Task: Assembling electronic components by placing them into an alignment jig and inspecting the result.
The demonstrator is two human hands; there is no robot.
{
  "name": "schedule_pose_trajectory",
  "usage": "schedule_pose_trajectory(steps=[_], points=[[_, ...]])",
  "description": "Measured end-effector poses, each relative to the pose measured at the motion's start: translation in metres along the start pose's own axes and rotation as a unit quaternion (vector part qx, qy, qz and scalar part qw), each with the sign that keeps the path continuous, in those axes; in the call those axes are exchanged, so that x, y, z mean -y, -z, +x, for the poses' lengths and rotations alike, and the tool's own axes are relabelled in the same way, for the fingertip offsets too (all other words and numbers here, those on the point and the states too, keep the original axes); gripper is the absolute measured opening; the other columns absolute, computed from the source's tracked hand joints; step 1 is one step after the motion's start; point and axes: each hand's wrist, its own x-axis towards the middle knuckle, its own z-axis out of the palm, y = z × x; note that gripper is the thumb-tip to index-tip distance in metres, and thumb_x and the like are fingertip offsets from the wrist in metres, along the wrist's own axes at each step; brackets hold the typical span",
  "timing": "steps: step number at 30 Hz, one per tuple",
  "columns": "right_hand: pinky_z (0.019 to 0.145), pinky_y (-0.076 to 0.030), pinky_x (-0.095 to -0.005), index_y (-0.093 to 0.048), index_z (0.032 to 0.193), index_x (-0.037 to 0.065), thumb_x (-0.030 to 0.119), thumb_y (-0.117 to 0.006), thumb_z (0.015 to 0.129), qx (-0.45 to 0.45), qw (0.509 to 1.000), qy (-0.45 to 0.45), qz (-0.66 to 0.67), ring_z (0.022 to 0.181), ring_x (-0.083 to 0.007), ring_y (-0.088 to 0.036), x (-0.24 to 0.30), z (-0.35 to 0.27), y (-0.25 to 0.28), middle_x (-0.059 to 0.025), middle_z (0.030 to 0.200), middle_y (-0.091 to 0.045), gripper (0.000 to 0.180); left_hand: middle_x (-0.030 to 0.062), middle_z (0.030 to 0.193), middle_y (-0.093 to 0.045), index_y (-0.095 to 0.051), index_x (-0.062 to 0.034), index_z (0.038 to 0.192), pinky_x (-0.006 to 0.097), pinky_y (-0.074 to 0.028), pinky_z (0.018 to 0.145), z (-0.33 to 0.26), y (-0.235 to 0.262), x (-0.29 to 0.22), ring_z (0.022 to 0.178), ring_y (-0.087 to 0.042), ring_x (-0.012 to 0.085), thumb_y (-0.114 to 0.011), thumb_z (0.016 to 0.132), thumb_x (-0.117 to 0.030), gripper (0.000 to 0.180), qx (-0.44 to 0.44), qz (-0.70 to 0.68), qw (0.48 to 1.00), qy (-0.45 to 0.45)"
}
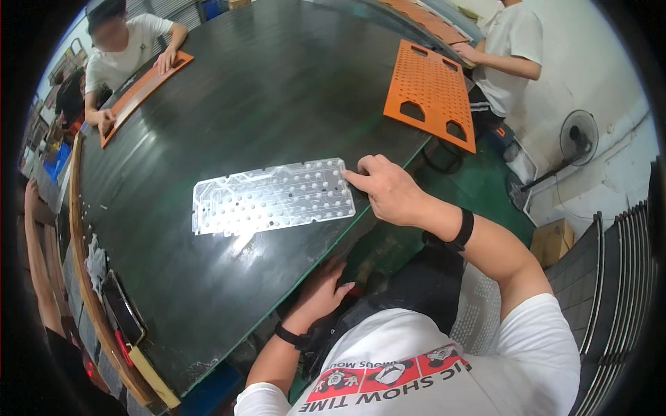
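Observation:
A thin, see-through keyboard membrane (274, 197) with rows of pale round domes and fine silvery traces lies across the dark tabletop (263, 97). At its right end is my right hand (388, 191), closed at the sheet's edge, one digit on top and the other fingers bent; their tips are partly hidden. My left hand (320, 295) is off the table's near edge, close to my lap. Its thumb stands apart from the fingers, and nothing shows in it.
Opposite at left, a person (128, 41) handles an orange board (146, 97). An orange perforated panel (433, 93) overhangs the right table edge, near another person (510, 52). A phone-like black device (123, 308) lies along the wooden rail (87, 277). A fan (578, 135) stands at right.

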Motion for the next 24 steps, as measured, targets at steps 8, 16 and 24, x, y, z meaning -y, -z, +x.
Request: schedule_pose_trajectory(steps=[8, 16, 24], points=[[0.077, -0.046, -0.0391, -0.059, 0.112, 0.002, -0.001, -0.056, 0.069, 0.004, 0.999, 0.000, -0.051, 0.089, -0.0312, -0.052, -0.011, -0.043, 0.020, -0.0127, 0.097, -0.054, 0.042, 0.0262, 0.131, -0.046, -0.054, 0.0048, 0.120, 0.042, -0.040, 0.098, -0.001, -0.005, 0.006, 0.117, -0.048, 0.0405, -0.063, 0.085, -0.026, 0.047, 0.025, -0.019, 0.999, 0.017], [0.071, -0.057, -0.0364, -0.050, 0.105, -0.004, 0.017, -0.050, 0.092, -0.091, 0.577, -0.475, 0.659, 0.080, -0.0284, -0.067, -0.011, -0.065, 0.017, -0.0219, 0.097, -0.062, 0.025, 0.0276, 0.128, -0.049, -0.055, 0.0057, 0.120, 0.042, -0.039, 0.100, 0.022, -0.012, 0.005, 0.119, -0.048, 0.0397, -0.065, 0.084, -0.025, 0.048, 0.048, -0.041, 0.998, -0.017], [0.061, -0.057, -0.0329, -0.053, 0.107, -0.010, 0.021, -0.052, 0.093, -0.060, 0.619, -0.456, 0.637, 0.068, -0.0225, -0.067, -0.006, -0.039, 0.019, -0.0157, 0.085, -0.064, 0.035, 0.0319, 0.131, -0.046, -0.049, 0.0112, 0.123, 0.039, -0.035, 0.104, 0.035, 0.001, -0.018, 0.125, -0.044, 0.0405, -0.066, 0.085, -0.019, 0.052, 0.076, -0.033, 0.996, 0.017]])
